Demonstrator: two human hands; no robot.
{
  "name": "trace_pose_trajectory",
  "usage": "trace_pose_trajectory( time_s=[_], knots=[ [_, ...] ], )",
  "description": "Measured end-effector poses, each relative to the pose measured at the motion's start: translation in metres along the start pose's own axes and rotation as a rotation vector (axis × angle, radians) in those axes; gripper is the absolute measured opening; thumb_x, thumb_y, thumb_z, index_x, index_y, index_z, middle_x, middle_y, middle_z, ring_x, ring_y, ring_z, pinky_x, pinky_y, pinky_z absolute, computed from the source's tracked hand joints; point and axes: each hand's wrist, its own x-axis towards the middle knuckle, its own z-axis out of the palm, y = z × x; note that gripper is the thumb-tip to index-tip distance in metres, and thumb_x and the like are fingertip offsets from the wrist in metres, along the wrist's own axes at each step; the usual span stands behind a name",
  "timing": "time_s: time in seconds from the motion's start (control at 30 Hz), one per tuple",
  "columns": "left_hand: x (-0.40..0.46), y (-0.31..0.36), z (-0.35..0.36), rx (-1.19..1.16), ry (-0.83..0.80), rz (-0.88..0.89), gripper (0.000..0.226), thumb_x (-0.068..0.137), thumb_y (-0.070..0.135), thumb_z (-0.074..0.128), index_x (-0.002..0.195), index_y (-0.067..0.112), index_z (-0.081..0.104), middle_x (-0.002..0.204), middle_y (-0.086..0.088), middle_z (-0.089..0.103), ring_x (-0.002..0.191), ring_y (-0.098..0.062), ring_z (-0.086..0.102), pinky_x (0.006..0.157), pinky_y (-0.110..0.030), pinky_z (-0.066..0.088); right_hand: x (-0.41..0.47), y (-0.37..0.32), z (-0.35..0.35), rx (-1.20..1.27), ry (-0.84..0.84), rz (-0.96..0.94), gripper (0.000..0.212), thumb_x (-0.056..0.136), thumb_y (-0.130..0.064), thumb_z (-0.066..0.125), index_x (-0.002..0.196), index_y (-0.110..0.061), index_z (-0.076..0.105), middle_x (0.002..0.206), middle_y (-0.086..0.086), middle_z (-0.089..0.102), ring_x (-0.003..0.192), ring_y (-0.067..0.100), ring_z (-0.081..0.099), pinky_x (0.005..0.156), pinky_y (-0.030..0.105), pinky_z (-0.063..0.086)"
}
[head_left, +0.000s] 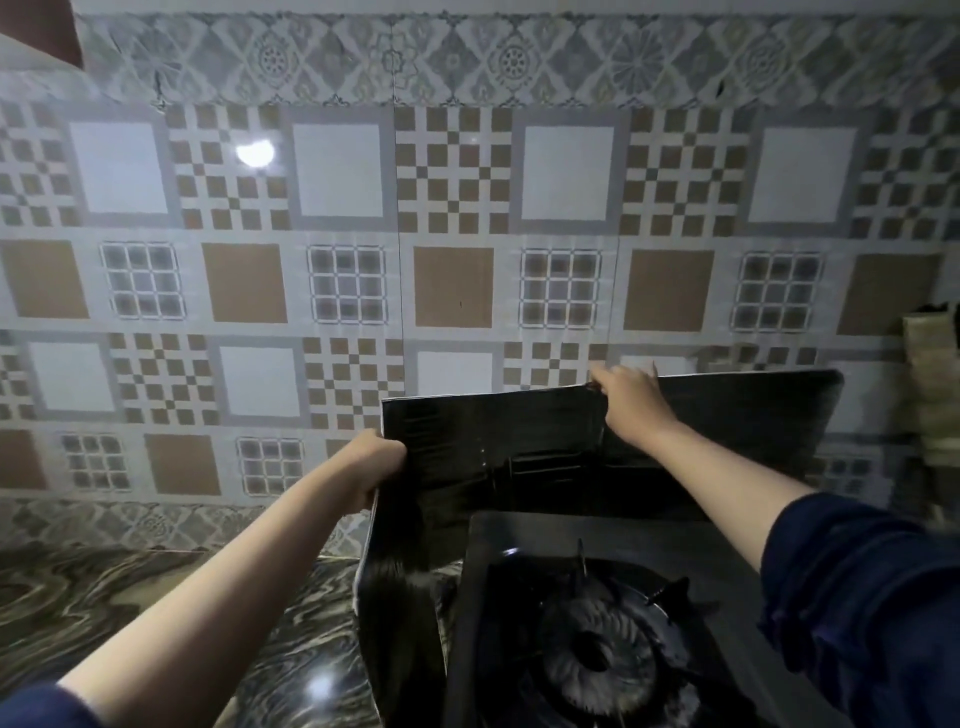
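Note:
A glossy black folding splash screen (530, 431) stands upright around the back and left side of a black gas stove (587, 639). My left hand (376, 467) grips the screen at its left fold, fingers curled round the edge. Higher up, my right hand (631, 400) holds the top edge of the back panel, fingers hooked over it. The screen's left wing (400, 613) hangs down beside the stove onto the counter. A round burner with a metal pan support sits in the stove top.
A patterned tiled wall (452, 234) rises directly behind the screen. The marbled brown counter (119, 597) stretches to the left of the stove. A woven, tan object (932, 395) hangs or stands at the right edge.

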Motion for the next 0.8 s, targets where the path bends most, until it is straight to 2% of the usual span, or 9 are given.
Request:
trace_pose_trajectory(
  time_s=[0.07,0.13,0.3,0.4,0.47,0.53,0.67,0.7,0.8],
  knots=[
    [0.004,0.0,0.005,0.019,-0.016,0.013,0.013,0.087,-0.004,0.043,0.092,0.005,0.051,0.096,-0.022,0.063,0.094,-0.038,0.064,0.091,-0.053,0.052,0.0,0.003,0.01,0.034,0.038,0.011,0.038,0.069,0.015,0.045,0.086,-0.019,0.05,0.097,0.009,0.063,0.101,0.032,0.054,0.108,0.047,0.027],
    [0.008,0.001,0.009,0.041,-0.008,0.024,0.014,0.089,-0.004,0.044,0.084,0.008,0.05,0.092,-0.019,0.062,0.095,-0.037,0.063,0.093,-0.051,0.052,0.007,0.003,0.012,0.034,0.02,-0.002,0.038,0.07,0.013,0.045,0.088,-0.019,0.051,0.1,0.008,0.063,0.102,0.031,0.053,0.108,0.046,0.026],
    [0.018,0.001,0.01,0.046,0.008,0.004,0.016,0.089,-0.006,0.044,0.08,0.008,0.047,0.084,-0.017,0.059,0.083,-0.033,0.062,0.09,-0.05,0.053,0.016,0.004,0.011,0.033,-0.061,-0.061,0.035,0.071,0.012,0.046,0.086,-0.02,0.048,0.102,0.01,0.062,0.101,0.031,0.054,0.108,0.043,0.024],
    [0.018,-0.003,0.012,0.062,0.006,-0.014,0.017,0.088,-0.008,0.041,0.08,0.005,0.049,0.082,-0.017,0.059,0.076,-0.03,0.061,0.081,-0.044,0.055,0.016,0.005,0.015,0.011,-0.104,-0.052,0.042,0.071,0.013,0.045,0.1,-0.015,0.057,0.107,0.011,0.063,0.107,0.031,0.053,0.112,0.045,0.022],
    [0.019,-0.006,0.011,0.084,-0.018,-0.031,0.014,0.088,-0.008,0.042,0.087,0.001,0.052,0.085,-0.019,0.061,0.076,-0.031,0.062,0.076,-0.043,0.056,0.01,0.008,0.017,0.032,-0.177,-0.033,0.039,0.075,0.011,0.043,0.099,-0.016,0.056,0.108,0.011,0.063,0.108,0.031,0.053,0.108,0.043,0.027],
    [0.02,-0.008,0.01,0.099,-0.042,-0.044,0.016,0.087,-0.006,0.043,0.098,-0.001,0.054,0.091,-0.022,0.063,0.08,-0.034,0.065,0.079,-0.046,0.057,-0.001,0.017,0.021,0.06,-0.244,0.014,0.03,0.081,0.008,0.042,0.089,-0.02,0.051,0.104,0.011,0.063,0.106,0.033,0.054,0.098,0.039,0.035],
    [0.021,-0.003,0.014,0.128,-0.079,-0.044,0.025,0.087,-0.004,0.043,0.11,0.0,0.052,0.097,-0.023,0.063,0.086,-0.035,0.066,0.083,-0.05,0.057,-0.015,0.033,0.032,0.096,-0.215,0.054,0.027,0.082,0.007,0.045,0.091,-0.015,0.058,0.106,0.012,0.064,0.105,0.032,0.055,0.094,0.039,0.038],
    [0.024,-0.002,0.015,0.133,-0.08,-0.039,0.027,0.087,-0.002,0.044,0.112,0.001,0.051,0.097,-0.022,0.064,0.086,-0.034,0.066,0.08,-0.048,0.058,-0.013,0.035,0.034,0.089,-0.212,0.053,0.026,0.082,0.006,0.045,0.093,-0.013,0.059,0.106,0.012,0.064,0.105,0.032,0.055,0.093,0.039,0.038],
    [0.029,0.004,0.019,0.158,-0.079,-0.04,0.028,0.089,0.001,0.044,0.116,0.003,0.048,0.094,-0.019,0.062,0.079,-0.03,0.065,0.055,-0.034,0.056,0.0,0.039,0.037,0.05,-0.229,0.059,0.024,0.081,0.006,0.046,0.094,-0.01,0.059,0.103,0.014,0.064,0.103,0.035,0.056,0.084,0.034,0.037]
  ],
)
